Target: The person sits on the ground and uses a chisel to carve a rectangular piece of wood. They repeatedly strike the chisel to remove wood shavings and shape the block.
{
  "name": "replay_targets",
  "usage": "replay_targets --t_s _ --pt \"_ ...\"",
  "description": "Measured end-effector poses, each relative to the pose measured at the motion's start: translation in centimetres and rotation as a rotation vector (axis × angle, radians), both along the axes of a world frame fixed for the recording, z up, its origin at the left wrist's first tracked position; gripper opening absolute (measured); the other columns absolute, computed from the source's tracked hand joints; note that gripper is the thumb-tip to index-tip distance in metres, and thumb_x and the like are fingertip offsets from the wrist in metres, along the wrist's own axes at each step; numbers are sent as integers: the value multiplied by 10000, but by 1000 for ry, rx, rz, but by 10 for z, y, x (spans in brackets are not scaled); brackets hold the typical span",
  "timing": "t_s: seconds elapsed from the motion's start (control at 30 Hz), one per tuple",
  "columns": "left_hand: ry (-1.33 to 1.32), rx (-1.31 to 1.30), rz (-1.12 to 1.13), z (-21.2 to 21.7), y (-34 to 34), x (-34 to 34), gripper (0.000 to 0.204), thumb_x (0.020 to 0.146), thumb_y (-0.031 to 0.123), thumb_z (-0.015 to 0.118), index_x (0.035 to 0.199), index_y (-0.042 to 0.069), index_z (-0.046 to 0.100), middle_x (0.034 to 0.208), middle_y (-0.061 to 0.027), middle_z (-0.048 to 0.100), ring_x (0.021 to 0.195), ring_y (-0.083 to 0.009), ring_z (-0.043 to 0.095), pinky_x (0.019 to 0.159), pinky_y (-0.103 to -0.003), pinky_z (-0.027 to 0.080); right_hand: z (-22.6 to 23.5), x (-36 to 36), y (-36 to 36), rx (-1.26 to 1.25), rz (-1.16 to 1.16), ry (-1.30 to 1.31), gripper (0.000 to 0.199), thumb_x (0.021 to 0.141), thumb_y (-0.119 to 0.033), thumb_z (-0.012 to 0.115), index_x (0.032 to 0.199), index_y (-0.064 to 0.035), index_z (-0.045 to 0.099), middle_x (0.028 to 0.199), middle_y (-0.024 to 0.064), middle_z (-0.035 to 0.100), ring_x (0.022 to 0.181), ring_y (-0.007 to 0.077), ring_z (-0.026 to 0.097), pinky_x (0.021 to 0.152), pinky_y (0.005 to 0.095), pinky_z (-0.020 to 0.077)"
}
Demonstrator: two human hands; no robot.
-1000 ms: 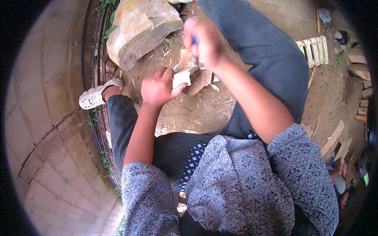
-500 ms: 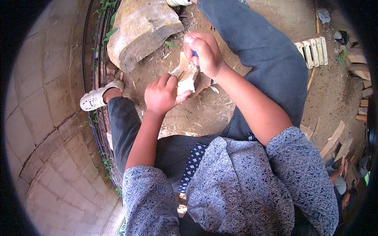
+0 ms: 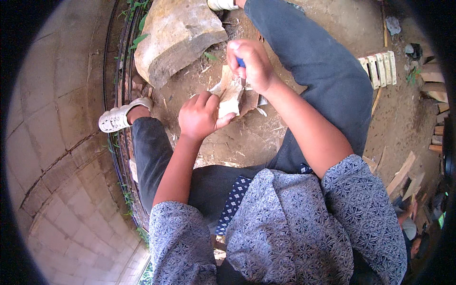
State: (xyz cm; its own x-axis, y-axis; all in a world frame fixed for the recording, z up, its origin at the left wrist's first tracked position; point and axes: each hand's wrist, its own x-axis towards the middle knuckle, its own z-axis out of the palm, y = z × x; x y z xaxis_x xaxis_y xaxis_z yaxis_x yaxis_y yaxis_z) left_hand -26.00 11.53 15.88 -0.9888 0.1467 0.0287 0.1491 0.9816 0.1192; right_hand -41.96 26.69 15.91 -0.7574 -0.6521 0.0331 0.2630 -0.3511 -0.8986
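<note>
Between my spread legs, my left hand (image 3: 202,115) grips a pale, rough piece of wood (image 3: 230,100), with its thumb along the near end. My right hand (image 3: 251,65) is a fist round a tool with a blue handle (image 3: 241,62), just above the far right side of the wood. A short dark part of the tool shows below the fist, but its kind is mostly hidden. Under the wood lies a brown flat piece (image 3: 249,102), beside thin pale shavings (image 3: 261,111) on the dirt.
A large stone (image 3: 178,40) sits at the far left, next to pipes (image 3: 112,61) along a block wall (image 3: 61,104). A small slatted wooden piece (image 3: 378,70) lies right of my knee. Wood offcuts (image 3: 401,173) and part of another person (image 3: 409,228) are at the right edge.
The whole view has shifted slightly, so everything sits a little farther right. Both hands keep their holds; a short dark part of the tool now shows below my right fist.
</note>
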Motion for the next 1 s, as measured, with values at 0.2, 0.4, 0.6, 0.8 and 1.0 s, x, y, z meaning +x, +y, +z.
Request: replay_targets --t_s 0.2,0.4,0.6,0.8,1.0 --pt "49 2 -18 -3 5 1 564 777 682 631 766 120 582 758 -59 562 633 -256 615 564 -381 500 49 -5 14 -110 55 18 438 946 -385 447 633 -78 469 537 8 428 460 85 372 478 256 328" --pt "-24 26 16 6 10 14 578 780 673 638 842 100 593 871 -73 584 749 -272 622 643 -400 506 2 5 -1 34 66 30 415 931 -357 458 647 -58 504 561 17 461 483 82 401 474 246 320" --pt "-215 127 129 19 20 20 814 755 679 671 1274 70 528 1290 -176 546 1180 -378 541 965 -503 433 0 -20 22 278 35 24 470 967 -441 397 740 -69 572 762 46 592 766 142 559 746 306 435" --pt "-410 50 187 9 23 21 1246 642 809 671 1528 33 262 1463 -247 415 1384 -452 369 1144 -625 235 54 -1 53 658 130 -31 525 981 -473 374 1116 -54 661 1138 63 645 950 154 596 882 307 458" --pt "-404 69 238 0 32 13 1333 556 816 716 1529 31 251 1458 -271 378 1387 -427 349 1164 -634 154 53 17 116 686 348 -265 523 974 -304 429 1373 18 528 1288 128 602 890 182 681 807 316 559"
